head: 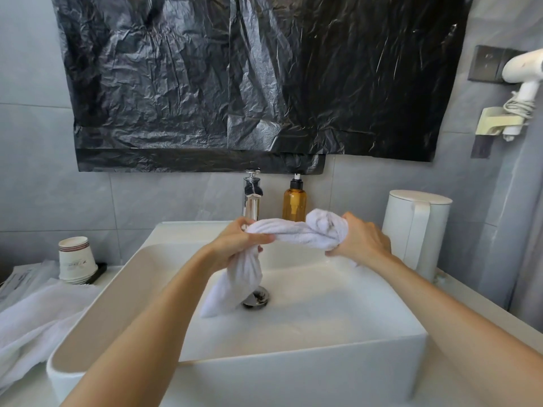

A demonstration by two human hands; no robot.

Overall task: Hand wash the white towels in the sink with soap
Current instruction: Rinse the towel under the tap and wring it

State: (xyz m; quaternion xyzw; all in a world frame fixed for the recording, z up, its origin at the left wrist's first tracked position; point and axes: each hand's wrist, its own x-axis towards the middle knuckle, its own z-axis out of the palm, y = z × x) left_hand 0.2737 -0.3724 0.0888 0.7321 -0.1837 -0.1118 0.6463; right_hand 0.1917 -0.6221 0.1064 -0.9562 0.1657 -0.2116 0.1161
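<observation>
Above the sink, centre of frame: the white towel (293,230) is being twisted into a rope between both hands over the sink (293,374). Its loose tail is hanging down to the drain (256,298).
Left hand (238,245): is gripping the twisted middle, fingers curled round it.
Right hand (361,239): is clenching the bunched end, fingers wrapped round the cloth.
Soap bottle (294,201): is standing upright just behind the towel, beside the faucet (251,201).
Second towel (38,318): is lying heaped on the counter, lower left of the frame, outside the basin.
Step, as judged: wringing appears to be under way.
Risk, bottle: the raised hands are working close to the soap bottle, so a hard twist could be knocking it over.
Risk, drain: the hanging tail could be catching on the stopper.
Risk, kettle (417,230): water flung from the right hand's end could be wetting it, right of centre.
</observation>
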